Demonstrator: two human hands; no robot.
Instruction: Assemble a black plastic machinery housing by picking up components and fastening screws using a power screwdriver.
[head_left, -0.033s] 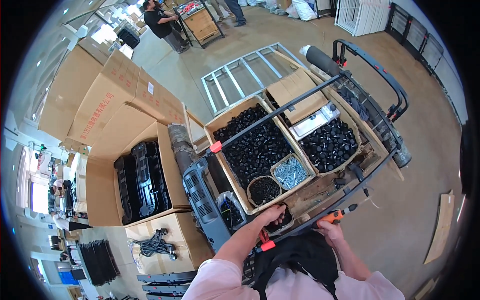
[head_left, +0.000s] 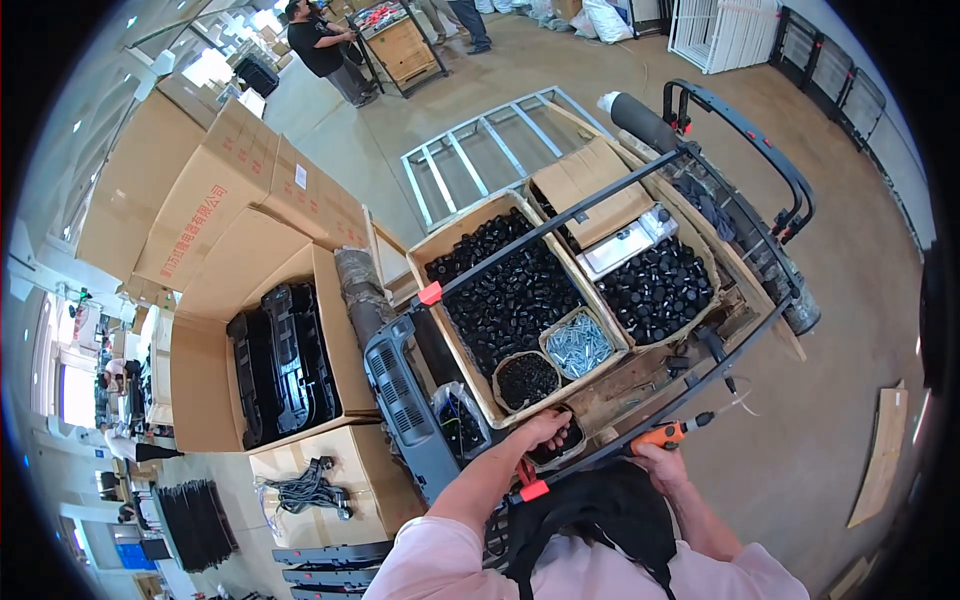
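Note:
My right hand (head_left: 660,463) is wrapped round the grip of an orange and black power screwdriver (head_left: 662,435), its tip pointing to the right. My left hand (head_left: 545,430) dips into a small tub of dark little parts (head_left: 565,447) at the bench's near edge. Its fingers are pinched together, and what they hold is hidden. Just beyond it stand a round tub of small black screws (head_left: 527,381) and a square tub of silver screws (head_left: 578,345). A dark metal frame (head_left: 640,432) with red end pieces spans the bench in front of me.
A wooden box of black caps (head_left: 510,280) lies ahead, with more black caps (head_left: 655,290) to its right. On the left are a grey vented plastic panel (head_left: 400,375), an open carton (head_left: 208,390) of black mouldings and a cable bundle (head_left: 310,490). A person (head_left: 322,50) stands far off.
The screwdriver in my right hand has shifted very slightly to the right. My left hand stays in the small tub.

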